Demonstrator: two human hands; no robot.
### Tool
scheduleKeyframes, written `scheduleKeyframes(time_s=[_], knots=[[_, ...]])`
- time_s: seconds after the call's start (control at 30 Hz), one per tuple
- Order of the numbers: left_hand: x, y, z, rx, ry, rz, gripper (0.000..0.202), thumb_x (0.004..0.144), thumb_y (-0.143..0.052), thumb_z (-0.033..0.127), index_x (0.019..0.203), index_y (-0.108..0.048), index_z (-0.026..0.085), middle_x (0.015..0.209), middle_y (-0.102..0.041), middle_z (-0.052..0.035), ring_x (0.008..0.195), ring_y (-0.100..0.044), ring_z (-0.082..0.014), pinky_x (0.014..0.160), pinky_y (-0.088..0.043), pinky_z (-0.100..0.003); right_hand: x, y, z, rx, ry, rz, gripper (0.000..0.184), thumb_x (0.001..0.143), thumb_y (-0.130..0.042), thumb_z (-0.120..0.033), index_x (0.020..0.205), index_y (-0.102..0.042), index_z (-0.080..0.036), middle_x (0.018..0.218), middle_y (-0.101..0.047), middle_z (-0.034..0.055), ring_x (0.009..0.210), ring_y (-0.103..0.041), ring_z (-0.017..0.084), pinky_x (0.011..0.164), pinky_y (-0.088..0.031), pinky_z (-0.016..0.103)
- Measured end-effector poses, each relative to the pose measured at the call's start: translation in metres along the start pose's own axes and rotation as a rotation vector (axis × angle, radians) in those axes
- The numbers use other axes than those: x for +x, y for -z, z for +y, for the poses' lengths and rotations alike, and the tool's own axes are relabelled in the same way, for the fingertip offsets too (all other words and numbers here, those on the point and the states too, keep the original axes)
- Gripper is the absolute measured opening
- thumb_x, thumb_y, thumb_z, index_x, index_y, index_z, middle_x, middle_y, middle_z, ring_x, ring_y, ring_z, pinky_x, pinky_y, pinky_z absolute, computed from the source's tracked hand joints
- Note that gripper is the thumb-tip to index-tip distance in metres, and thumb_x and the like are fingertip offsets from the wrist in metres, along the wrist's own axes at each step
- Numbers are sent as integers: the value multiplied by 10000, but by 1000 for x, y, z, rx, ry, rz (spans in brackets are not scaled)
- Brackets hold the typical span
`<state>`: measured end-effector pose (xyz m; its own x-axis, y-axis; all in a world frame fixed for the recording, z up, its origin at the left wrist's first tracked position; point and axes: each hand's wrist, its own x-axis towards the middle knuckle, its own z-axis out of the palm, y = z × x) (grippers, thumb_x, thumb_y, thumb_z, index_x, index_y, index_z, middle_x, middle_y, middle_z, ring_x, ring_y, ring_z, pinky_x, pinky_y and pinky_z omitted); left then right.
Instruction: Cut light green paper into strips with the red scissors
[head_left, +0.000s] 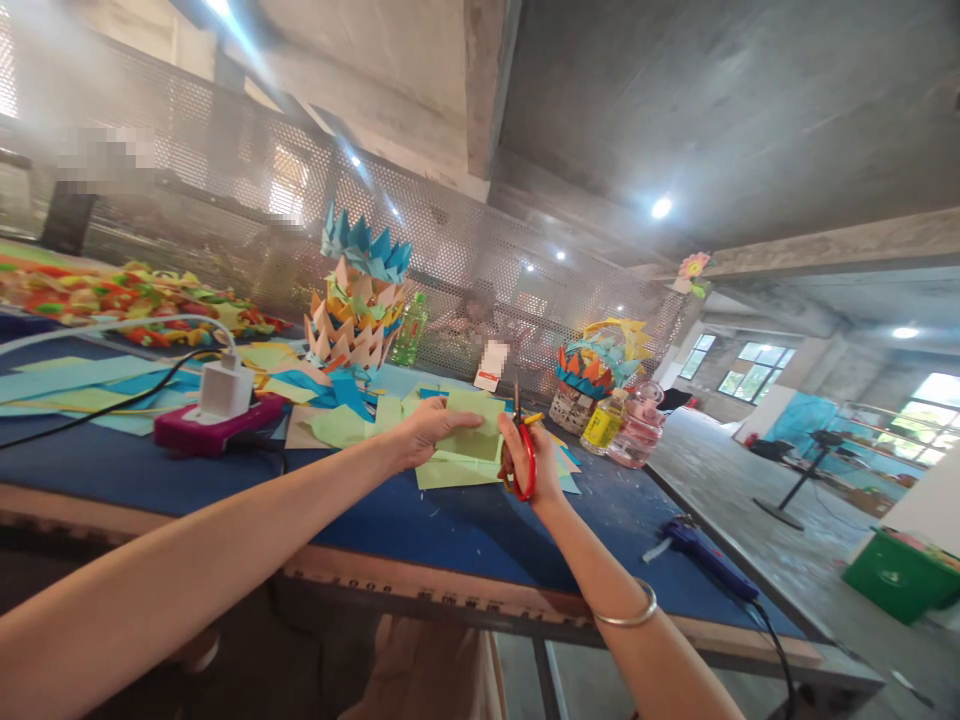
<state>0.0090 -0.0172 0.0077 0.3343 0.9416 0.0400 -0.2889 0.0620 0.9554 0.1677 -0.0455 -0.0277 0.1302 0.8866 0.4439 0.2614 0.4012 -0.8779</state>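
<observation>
My left hand (433, 432) pinches a light green sheet of paper (475, 440) over the middle of the table. Red-handled scissors (525, 462) are in my right hand (534, 470), their blades pointing up and away. The right fingertips are at the paper's right edge; whether they also grip it I cannot tell. More green and yellowish sheets (457, 473) lie under my hands. Beyond on the left stands a tiered stack of folded paper rings (356, 300) in blue, yellow and peach.
A purple power strip (217, 425) with a white plug (225, 385) sits left. A paper basket (592, 375), a yellow-labelled bottle (604, 422) and a pink jug (637, 430) stand right. A blue glue gun (709, 555) lies near the right edge. Paper scraps (135, 300) fill the far left.
</observation>
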Motion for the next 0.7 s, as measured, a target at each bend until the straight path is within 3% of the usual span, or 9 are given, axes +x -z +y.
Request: scheduleKeyframes(time_s=[0.1, 0.23, 0.53, 0.7], knots=[[0, 3, -2, 109, 1, -66, 146, 536, -738, 144, 669, -680, 126, 673, -701, -90, 544, -644, -180, 544, -517, -276, 3, 3, -4, 48, 48, 0, 331, 719, -636, -482, 845, -546, -190, 371, -399, -106, 302, -408, 94, 347, -424, 218], [1, 6, -3, 155, 18, -185, 161, 538, -727, 123, 695, -698, 141, 638, -697, -78, 521, -643, -186, 519, -513, -274, 3, 2, -6, 83, 18, -71, 304, 710, -629, -433, 841, -543, -172, 355, -385, -109, 298, -402, 97, 348, -424, 223], [6, 13, 6, 265, 27, -109, 145, 544, -750, 201, 678, -703, 172, 686, -707, -67, 570, -635, -166, 515, -492, -236, 2, 0, -8, 58, -7, -97, 239, 689, -633, -386, 752, -524, -183, 339, -392, -110, 289, -430, 103, 335, -396, 209], [10, 13, 6, 97, 74, -29, 191, 531, -771, 137, 708, -700, 126, 711, -707, -87, 596, -643, -165, 580, -519, -255, 4, -1, -2, 69, -11, -82, 235, 705, -610, -394, 741, -519, -181, 346, -404, -102, 293, -435, 101, 337, -400, 205]])
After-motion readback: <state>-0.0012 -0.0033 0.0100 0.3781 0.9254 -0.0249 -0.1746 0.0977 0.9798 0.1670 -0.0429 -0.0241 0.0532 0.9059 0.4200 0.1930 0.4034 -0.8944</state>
